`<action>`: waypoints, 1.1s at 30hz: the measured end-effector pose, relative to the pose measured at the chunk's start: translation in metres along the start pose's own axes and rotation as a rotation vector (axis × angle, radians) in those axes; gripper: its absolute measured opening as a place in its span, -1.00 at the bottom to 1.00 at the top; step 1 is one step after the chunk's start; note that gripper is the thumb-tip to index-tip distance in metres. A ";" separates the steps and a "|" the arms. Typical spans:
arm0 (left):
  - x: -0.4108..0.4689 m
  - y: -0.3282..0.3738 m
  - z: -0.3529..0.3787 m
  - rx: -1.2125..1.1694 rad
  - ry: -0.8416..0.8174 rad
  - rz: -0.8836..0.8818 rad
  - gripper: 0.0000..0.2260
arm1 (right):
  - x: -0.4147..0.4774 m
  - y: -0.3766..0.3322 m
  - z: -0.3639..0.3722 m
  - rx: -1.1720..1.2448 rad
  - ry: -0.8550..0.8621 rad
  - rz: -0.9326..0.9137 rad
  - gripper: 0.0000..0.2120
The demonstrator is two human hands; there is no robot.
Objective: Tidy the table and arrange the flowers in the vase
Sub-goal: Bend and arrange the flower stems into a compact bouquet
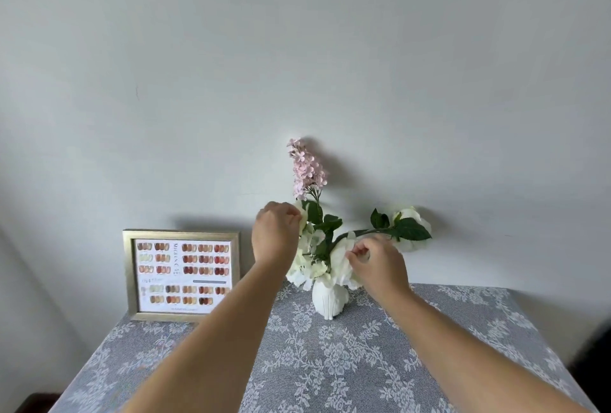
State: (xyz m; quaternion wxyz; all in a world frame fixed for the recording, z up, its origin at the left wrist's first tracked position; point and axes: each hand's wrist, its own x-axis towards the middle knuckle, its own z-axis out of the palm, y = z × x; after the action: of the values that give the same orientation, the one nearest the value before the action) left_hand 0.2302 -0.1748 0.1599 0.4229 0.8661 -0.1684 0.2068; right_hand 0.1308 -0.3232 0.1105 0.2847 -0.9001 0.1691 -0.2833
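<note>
Flanking vase [329,300] | framed colour chart [182,275] left | hands among flowers [317,247]

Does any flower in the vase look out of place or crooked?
Yes. One white flower sticks out almost sideways to the right on a long stem, far from the others above the vase. The pink flower stands upright.

Both arms outstretched, left hand [276,234] and right hand [380,258] pinching.
</note>
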 end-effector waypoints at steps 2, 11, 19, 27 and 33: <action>-0.002 0.002 0.008 0.029 -0.043 0.032 -0.92 | 0.000 0.001 -0.001 -0.012 -0.023 -0.008 -0.90; -0.007 -0.027 0.015 -0.012 -0.208 0.008 -0.84 | 0.011 0.001 -0.014 -0.119 -0.029 -0.118 -0.81; -0.012 -0.048 0.010 -0.010 -0.093 -0.007 -0.61 | 0.058 -0.019 -0.011 -0.328 -0.085 -0.378 -0.73; -0.015 -0.067 0.016 -0.157 -0.095 -0.407 -0.48 | 0.073 -0.021 0.013 -0.436 -0.146 -0.387 -0.84; -0.004 -0.055 0.018 -0.172 -0.088 -0.320 -0.64 | 0.087 -0.024 0.019 -0.225 -0.073 -0.133 -0.69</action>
State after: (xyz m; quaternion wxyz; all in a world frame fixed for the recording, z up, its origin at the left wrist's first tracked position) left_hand 0.2562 -0.1566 0.1112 0.5153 0.8505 -0.0639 0.0838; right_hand 0.2136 -0.3371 0.1485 0.1686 -0.9452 0.1295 -0.2479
